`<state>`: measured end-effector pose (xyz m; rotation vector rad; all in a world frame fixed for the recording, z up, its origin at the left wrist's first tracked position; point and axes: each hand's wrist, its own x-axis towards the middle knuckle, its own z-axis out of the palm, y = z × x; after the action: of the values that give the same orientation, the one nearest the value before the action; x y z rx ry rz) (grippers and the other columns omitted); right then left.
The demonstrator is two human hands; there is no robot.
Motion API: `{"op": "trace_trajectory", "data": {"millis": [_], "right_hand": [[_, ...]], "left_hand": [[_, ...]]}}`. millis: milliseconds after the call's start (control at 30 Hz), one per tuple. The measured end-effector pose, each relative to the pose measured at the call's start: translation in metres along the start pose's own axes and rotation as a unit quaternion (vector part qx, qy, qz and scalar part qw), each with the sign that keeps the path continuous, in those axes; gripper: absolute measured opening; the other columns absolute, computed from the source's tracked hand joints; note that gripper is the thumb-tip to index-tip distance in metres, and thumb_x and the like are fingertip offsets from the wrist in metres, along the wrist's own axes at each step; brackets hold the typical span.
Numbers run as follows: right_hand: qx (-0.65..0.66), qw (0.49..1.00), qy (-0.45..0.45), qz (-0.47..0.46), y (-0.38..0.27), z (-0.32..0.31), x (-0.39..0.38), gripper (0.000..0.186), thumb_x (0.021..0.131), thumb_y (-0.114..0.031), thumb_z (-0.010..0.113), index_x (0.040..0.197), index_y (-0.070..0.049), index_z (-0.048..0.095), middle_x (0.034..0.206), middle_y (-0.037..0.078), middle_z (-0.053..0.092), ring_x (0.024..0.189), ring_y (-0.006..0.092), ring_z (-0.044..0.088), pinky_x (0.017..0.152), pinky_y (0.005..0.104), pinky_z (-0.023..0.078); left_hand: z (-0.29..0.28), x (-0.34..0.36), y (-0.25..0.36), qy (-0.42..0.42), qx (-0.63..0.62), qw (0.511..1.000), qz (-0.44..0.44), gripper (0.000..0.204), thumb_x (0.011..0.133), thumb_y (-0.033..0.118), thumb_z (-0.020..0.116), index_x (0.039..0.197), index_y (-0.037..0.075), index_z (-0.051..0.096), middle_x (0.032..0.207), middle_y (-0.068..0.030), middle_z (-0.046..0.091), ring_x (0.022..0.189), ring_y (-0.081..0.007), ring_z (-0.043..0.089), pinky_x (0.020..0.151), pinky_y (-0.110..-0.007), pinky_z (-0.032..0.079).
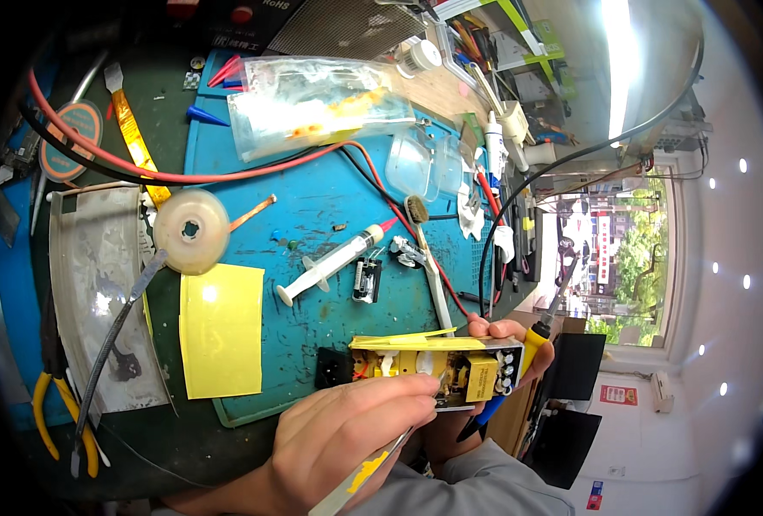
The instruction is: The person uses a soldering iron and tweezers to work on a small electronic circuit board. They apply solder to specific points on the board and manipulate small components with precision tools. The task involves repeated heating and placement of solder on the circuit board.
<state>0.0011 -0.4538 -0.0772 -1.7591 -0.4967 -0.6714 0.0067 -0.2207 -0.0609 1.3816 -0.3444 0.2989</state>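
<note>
An open power supply board (416, 370), with a black socket at its left end and a yellow insulating sheet (403, 340) along its far side, is held up near the mat's front edge. My left hand (356, 417) is closed around metal tweezers (366, 473) with a yellow mark; its fingertips reach over the components, and the tweezers' tips are hidden. At the board's right end, my right hand (532, 348) wraps the edge. It also has a tool with a yellow and blue handle (535, 335), apparently a soldering iron, its metal tip pointing away.
On the blue mat (313, 232) lie a syringe (330, 265), a brush (429, 258), a black component (366, 279) and a yellow sheet (221, 331). A wick spool (190, 230) and yellow-handled pliers (46, 413) lie left. Red and black cables (252, 176) cross the back, near a plastic bag (313, 103).
</note>
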Motion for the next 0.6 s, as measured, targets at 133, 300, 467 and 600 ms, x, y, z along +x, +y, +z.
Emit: {"op": "trace_trajectory", "data": {"millis": [133, 300, 467, 600], "right_hand": [[-0.005, 1.000, -0.010, -0.009, -0.008, 0.001, 0.002, 0.099, 0.072, -0.037, 0.087, 0.144, -0.023, 0.022, 0.119, 0.022, 0.058, 0.101, 0.0332, 0.067, 0.093, 0.0508, 0.051], [-0.020, 0.997, -0.063, -0.026, -0.020, 0.009, 0.015, 0.094, 0.073, -0.032, 0.088, 0.141, -0.023, 0.023, 0.118, 0.023, 0.060, 0.101, 0.0350, 0.068, 0.094, 0.0519, 0.051], [-0.032, 0.990, -0.132, -0.037, -0.032, 0.012, 0.028, 0.091, 0.073, -0.027, 0.089, 0.138, -0.023, 0.025, 0.118, 0.025, 0.062, 0.102, 0.0367, 0.068, 0.095, 0.0519, 0.050], [-0.076, 0.976, -0.187, -0.085, -0.032, 0.006, 0.038, 0.096, 0.073, -0.038, 0.087, 0.144, -0.021, 0.024, 0.114, 0.021, 0.062, 0.095, 0.0316, 0.069, 0.089, 0.0498, 0.053]], "left_hand": [[0.003, 0.002, 0.001, -0.034, -0.018, 0.999, 0.002, 0.025, 0.080, -0.008, 0.074, 0.101, -0.001, 0.061, 0.098, -0.0156, 0.072, 0.087, -0.0265, 0.073, 0.076, -0.032, 0.059], [0.000, 0.004, 0.001, -0.038, -0.062, 0.997, 0.000, 0.024, 0.083, -0.011, 0.069, 0.103, -0.005, 0.057, 0.100, -0.0217, 0.070, 0.092, -0.0303, 0.072, 0.081, -0.037, 0.059], [0.002, 0.002, 0.004, -0.013, -0.059, 0.998, 0.006, 0.020, 0.088, -0.011, 0.063, 0.104, -0.004, 0.054, 0.101, -0.0230, 0.069, 0.093, -0.0296, 0.071, 0.082, -0.036, 0.058], [0.006, -0.006, 0.005, 0.002, -0.053, 0.999, 0.004, 0.021, 0.089, -0.009, 0.062, 0.106, -0.003, 0.051, 0.103, -0.0234, 0.067, 0.093, -0.0289, 0.070, 0.084, -0.035, 0.058]]}}
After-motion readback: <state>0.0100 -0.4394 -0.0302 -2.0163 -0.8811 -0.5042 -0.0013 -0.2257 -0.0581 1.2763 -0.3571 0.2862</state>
